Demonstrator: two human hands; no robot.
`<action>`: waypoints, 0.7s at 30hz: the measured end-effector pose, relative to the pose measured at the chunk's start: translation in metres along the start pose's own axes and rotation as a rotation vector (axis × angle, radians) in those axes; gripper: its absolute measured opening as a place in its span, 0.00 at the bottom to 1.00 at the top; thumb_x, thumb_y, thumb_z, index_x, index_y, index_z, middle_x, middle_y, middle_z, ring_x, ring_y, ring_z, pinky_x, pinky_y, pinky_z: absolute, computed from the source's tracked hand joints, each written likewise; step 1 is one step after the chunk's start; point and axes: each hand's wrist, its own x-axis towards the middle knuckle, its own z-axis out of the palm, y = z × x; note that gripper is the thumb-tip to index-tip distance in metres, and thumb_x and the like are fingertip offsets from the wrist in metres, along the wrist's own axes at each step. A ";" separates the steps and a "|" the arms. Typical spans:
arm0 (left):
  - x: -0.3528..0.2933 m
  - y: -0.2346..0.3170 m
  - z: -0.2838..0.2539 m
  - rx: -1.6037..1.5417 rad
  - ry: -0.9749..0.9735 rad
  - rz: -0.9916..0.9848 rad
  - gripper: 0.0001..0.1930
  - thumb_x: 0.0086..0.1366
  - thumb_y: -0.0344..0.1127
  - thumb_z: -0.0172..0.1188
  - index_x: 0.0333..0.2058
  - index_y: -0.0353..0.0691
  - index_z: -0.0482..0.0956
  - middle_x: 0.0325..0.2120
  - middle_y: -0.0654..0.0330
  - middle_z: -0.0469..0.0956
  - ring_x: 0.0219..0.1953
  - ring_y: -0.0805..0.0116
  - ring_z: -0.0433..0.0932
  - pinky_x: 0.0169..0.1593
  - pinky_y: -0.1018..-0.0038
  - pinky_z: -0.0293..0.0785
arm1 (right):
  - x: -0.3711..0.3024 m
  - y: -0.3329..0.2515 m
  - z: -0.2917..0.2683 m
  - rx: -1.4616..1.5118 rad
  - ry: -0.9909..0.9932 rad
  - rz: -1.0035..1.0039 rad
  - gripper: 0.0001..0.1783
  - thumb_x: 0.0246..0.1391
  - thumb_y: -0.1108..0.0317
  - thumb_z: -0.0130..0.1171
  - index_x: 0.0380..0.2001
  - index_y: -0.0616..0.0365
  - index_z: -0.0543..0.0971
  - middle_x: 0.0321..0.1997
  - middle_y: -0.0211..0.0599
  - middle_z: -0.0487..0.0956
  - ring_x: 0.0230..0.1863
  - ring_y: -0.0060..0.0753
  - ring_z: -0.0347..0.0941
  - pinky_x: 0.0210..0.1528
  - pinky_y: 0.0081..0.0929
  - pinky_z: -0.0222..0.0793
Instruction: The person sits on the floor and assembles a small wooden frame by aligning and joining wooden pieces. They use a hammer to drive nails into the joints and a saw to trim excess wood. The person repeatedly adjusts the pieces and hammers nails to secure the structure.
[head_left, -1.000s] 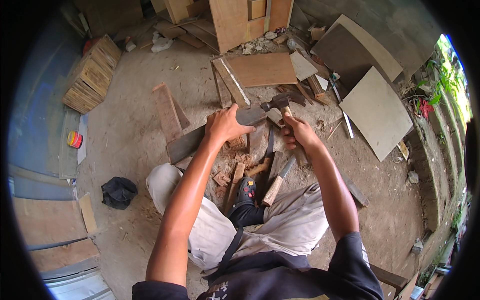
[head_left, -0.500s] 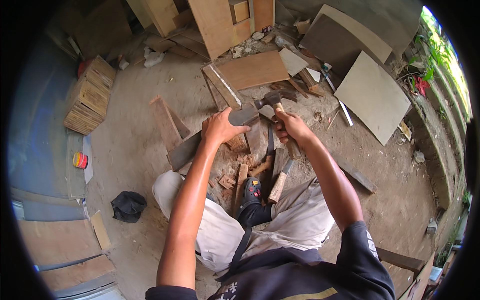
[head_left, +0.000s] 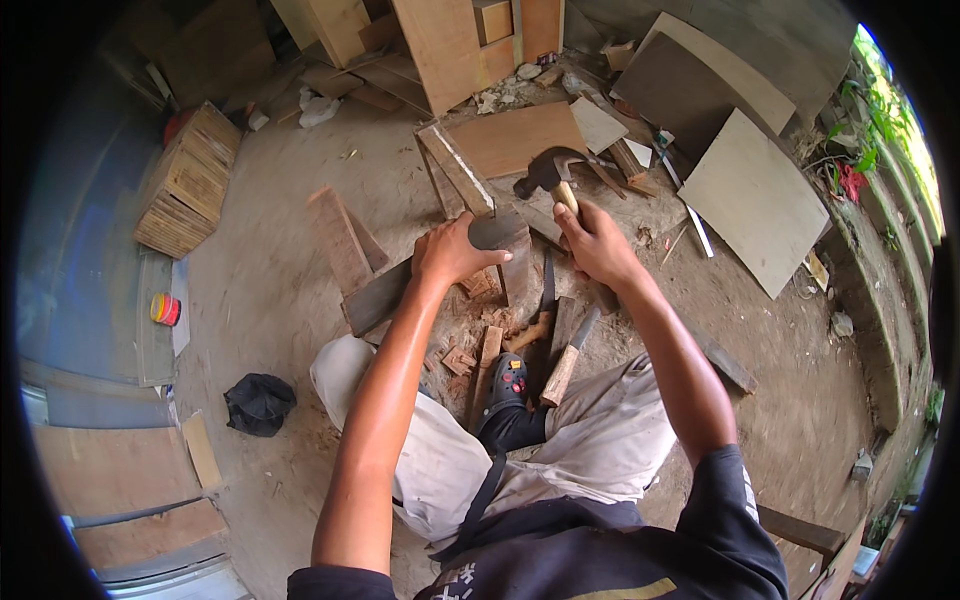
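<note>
My left hand [head_left: 449,254] is wrapped over a dark wooden beam [head_left: 376,302], pressing it down near its far end. That end lies against a shorter upright wood block [head_left: 515,272]. A claw hammer [head_left: 552,170] is in my right hand [head_left: 600,246], gripped by its wooden handle, its head raised beyond the beam's end and apart from the wood. Between my feet lie a wooden-handled blade tool [head_left: 570,362], a dark-bladed tool with a brown handle [head_left: 530,332] and reddish wood chips [head_left: 459,360].
Planks [head_left: 342,240] stand left of the beam. Beyond it are a plywood sheet [head_left: 515,138] and pale boards [head_left: 752,200]. A slatted wooden box [head_left: 190,182], a black cloth or bag [head_left: 259,404] and a red-yellow container [head_left: 165,309] are at left. Concrete steps [head_left: 868,300] rise at right.
The hammer has risen and its head has turned, now held higher above the beam's end. My left hand keeps its grip on the beam. The whole view has shifted slightly.
</note>
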 end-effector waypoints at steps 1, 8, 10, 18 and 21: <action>-0.001 0.000 -0.001 -0.003 0.021 0.013 0.49 0.45 0.70 0.71 0.59 0.38 0.76 0.49 0.43 0.83 0.54 0.46 0.81 0.57 0.55 0.76 | 0.000 -0.007 -0.002 -0.068 0.009 -0.061 0.26 0.72 0.49 0.51 0.40 0.68 0.74 0.26 0.51 0.79 0.28 0.39 0.80 0.30 0.42 0.72; -0.005 -0.001 -0.004 -0.028 -0.019 -0.002 0.46 0.47 0.67 0.71 0.56 0.36 0.76 0.47 0.42 0.83 0.51 0.44 0.82 0.53 0.56 0.77 | 0.003 -0.045 -0.003 -0.378 -0.003 -0.288 0.26 0.71 0.48 0.52 0.38 0.65 0.71 0.26 0.54 0.74 0.27 0.50 0.70 0.35 0.46 0.65; -0.006 0.000 -0.004 -0.044 -0.040 -0.027 0.46 0.47 0.68 0.71 0.55 0.36 0.76 0.46 0.41 0.83 0.50 0.44 0.82 0.54 0.56 0.77 | 0.003 -0.050 -0.004 -0.385 -0.030 -0.246 0.26 0.71 0.48 0.52 0.38 0.66 0.72 0.26 0.56 0.74 0.28 0.53 0.70 0.35 0.47 0.65; -0.005 -0.001 -0.003 -0.029 -0.041 -0.040 0.43 0.48 0.67 0.71 0.51 0.34 0.76 0.44 0.40 0.84 0.49 0.42 0.83 0.52 0.53 0.78 | 0.004 -0.067 -0.005 -0.449 -0.052 -0.277 0.23 0.71 0.53 0.52 0.40 0.69 0.73 0.29 0.65 0.80 0.37 0.68 0.80 0.39 0.52 0.70; -0.005 -0.005 0.003 -0.008 0.068 0.041 0.38 0.49 0.63 0.73 0.45 0.33 0.76 0.38 0.42 0.85 0.41 0.45 0.86 0.46 0.56 0.81 | 0.003 -0.078 -0.012 -0.373 -0.028 -0.282 0.20 0.71 0.56 0.52 0.41 0.68 0.72 0.27 0.61 0.80 0.34 0.64 0.81 0.36 0.50 0.70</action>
